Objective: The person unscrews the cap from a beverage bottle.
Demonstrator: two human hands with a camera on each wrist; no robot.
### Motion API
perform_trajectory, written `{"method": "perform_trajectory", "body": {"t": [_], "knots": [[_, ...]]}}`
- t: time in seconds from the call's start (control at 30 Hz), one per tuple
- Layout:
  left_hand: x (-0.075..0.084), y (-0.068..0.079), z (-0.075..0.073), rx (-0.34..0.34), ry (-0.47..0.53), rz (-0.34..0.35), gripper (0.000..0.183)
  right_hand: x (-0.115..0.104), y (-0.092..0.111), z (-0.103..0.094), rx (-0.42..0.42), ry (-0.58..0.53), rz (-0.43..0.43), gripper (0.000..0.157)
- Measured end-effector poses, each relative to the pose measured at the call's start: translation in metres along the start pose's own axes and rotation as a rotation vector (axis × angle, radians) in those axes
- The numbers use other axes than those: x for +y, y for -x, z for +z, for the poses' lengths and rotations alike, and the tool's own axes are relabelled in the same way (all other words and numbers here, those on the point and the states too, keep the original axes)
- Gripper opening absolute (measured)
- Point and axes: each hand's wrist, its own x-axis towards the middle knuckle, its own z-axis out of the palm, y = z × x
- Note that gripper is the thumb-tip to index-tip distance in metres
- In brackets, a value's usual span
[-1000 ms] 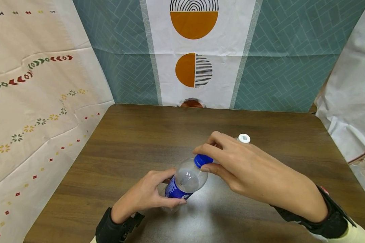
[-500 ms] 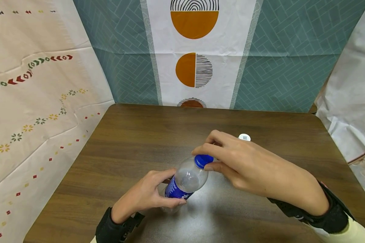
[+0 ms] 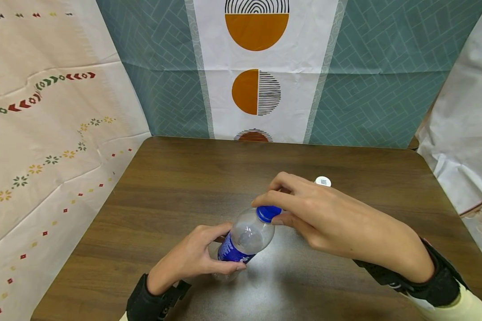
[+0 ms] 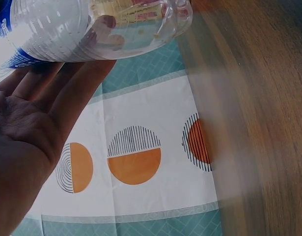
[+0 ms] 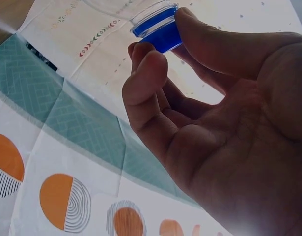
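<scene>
My left hand grips a clear plastic bottle with a blue label around its body. The bottle leans to the right, its neck towards my right hand. Thumb and fingers of that hand pinch the blue bottle cap. In the right wrist view, a pale band separates the blue cap from a blue ring on the neck. The clear bottle base appears above the left palm in the left wrist view.
A white round cap shows just behind the right hand, which hides whatever is below it. The brown wooden table ends at a patterned teal and white cloth. Pale cloths hang along both sides.
The right fingers have shifted slightly around the blue cap, and the right wrist has turned a little. The left hand and the bottle stay in the same place.
</scene>
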Motion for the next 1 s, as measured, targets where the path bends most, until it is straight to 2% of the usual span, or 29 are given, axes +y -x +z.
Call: {"method": "perform_trajectory", "body": {"t": [0.37, 0.57, 0.8, 1.0], "knots": [[-0.002, 0.001, 0.000, -0.005, 0.017, -0.011, 0.044, -0.002, 0.000, -0.001, -0.013, -0.008, 0.028, 0.036], [-0.003, 0.001, 0.000, 0.000, 0.009, -0.018, 0.045, -0.007, 0.001, -0.002, -0.035, 0.012, 0.121, 0.048], [-0.003, 0.001, 0.000, 0.004, -0.014, -0.053, 0.045, -0.012, 0.000, -0.001, 0.082, 0.156, 0.168, 0.040], [-0.003, 0.001, -0.001, 0.006, -0.027, -0.068, 0.044, -0.011, 0.000, 0.003, 0.078, 0.192, 0.257, 0.039]]}}
